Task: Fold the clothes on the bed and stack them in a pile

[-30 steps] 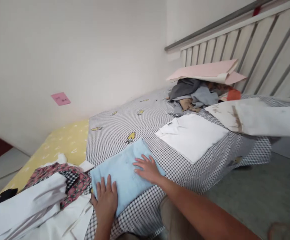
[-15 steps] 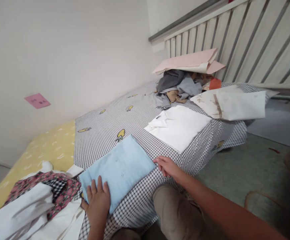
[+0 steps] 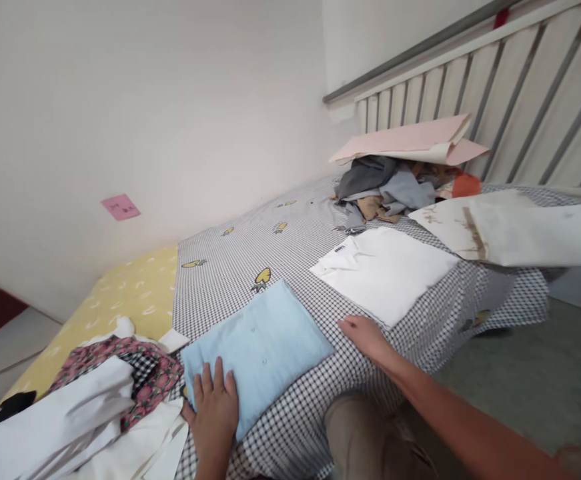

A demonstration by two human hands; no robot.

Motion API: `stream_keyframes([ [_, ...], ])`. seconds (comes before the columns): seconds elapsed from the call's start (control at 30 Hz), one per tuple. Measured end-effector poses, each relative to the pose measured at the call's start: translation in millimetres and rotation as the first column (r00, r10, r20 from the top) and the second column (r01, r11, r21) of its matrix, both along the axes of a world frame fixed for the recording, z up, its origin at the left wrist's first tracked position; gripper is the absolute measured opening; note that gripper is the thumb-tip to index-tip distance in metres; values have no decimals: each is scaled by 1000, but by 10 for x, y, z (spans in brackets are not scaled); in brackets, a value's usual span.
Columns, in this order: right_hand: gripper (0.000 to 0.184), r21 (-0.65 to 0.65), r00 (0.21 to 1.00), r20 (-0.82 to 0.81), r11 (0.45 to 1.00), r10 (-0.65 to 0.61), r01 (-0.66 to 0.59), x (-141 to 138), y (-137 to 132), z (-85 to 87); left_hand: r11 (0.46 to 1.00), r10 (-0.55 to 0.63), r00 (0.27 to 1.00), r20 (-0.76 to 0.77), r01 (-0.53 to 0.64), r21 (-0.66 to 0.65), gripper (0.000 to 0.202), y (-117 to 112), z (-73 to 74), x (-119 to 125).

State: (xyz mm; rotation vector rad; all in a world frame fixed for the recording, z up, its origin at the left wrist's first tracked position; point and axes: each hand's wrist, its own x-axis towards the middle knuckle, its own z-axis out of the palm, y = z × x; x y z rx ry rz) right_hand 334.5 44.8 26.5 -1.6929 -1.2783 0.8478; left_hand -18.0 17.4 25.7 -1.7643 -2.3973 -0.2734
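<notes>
A folded light-blue shirt (image 3: 263, 347) lies on the black-and-white checked bed sheet (image 3: 250, 260). My left hand (image 3: 213, 410) rests flat on the shirt's near corner, fingers stretched out. My right hand (image 3: 367, 337) lies on the sheet between the blue shirt and a folded white shirt (image 3: 385, 270), fingers loosely together and holding nothing. The white shirt sits further right, collar toward the wall.
An unfolded heap of white, floral and checked clothes (image 3: 95, 407) lies at the near left. A grey and tan clothes pile (image 3: 385, 190) under pink card (image 3: 410, 140) sits at the back by a slatted rail (image 3: 495, 100). Stained white paper (image 3: 515, 230) overhangs the bed's right edge.
My right hand left the top of the blue shirt and slid right onto the sheet near the white shirt. My left hand stayed on the blue shirt's near corner.
</notes>
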Motion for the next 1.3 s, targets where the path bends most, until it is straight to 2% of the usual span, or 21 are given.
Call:
stream_keyframes([
  [0.07, 43, 3, 1000, -4, 1000, 24, -24, 14, 33, 44, 1000, 10, 1000, -14, -9, 11, 59, -5, -13, 5],
  [0.17, 32, 20, 995, -71, 997, 75, -74, -131, 166, 107, 999, 9, 999, -44, -7, 45, 58, -12, -31, 10],
  [0.33, 22, 34, 981, -185, 998, 52, -47, -529, 750, 200, 1000, 19, 997, -71, -18, 15, 56, 3, -67, 2],
  [0.47, 25, 6, 973, -226, 999, 47, -47, -745, 1218, 283, 998, 37, 993, -111, -31, 57, 55, 8, -109, 11],
  [0.57, 36, -32, 976, -196, 994, 95, -103, -858, 1382, 326, 997, 42, 988, -151, -32, 70, 53, -9, -113, 36],
  [0.63, 38, -71, 985, -129, 989, 116, -126, -911, 1417, 325, 998, 44, 984, -171, -34, 59, 52, -24, -97, 55],
  [0.73, 31, -126, 991, 18, 984, 132, -129, -942, 1440, 292, 998, 47, 982, -182, -36, 59, 52, -42, -68, 77],
  [0.8, 43, -154, 981, 132, 981, 140, -119, -936, 1465, 270, 997, 47, 983, -180, -36, 67, 52, -50, -59, 85],
  [0.9, 52, -202, 944, 290, 974, 158, -100, -911, 1510, 253, 996, 49, 983, -176, -35, 79, 52, -56, -64, 87],
  [1.03, 48, -240, 882, 444, 969, 159, -55, -876, 1522, 258, 996, 51, 990, -135, -39, 86, 52, -56, -88, 85],
  [1.13, 47, -177, 840, 534, 984, 93, 3, -880, 1468, 326, 995, 47, 995, -88, -39, 97, 51, -55, -97, 87],
  [1.2, 47, -81, 806, 591, 997, 35, 16, -942, 1396, 419, 994, 40, 997, -61, -34, 103, 51, -60, -93, 91],
  [1.23, 48, 0, 780, 625, 1000, 6, -8, -1001, 1350, 473, 994, 37, 998, -49, -31, 103, 51, -64, -89, 94],
  [1.3, 49, 154, 711, 703, 979, -14, -133, -1172, 1246, 568, 995, 34, 999, -30, -31, 95, 52, -74, -80, 98],
])
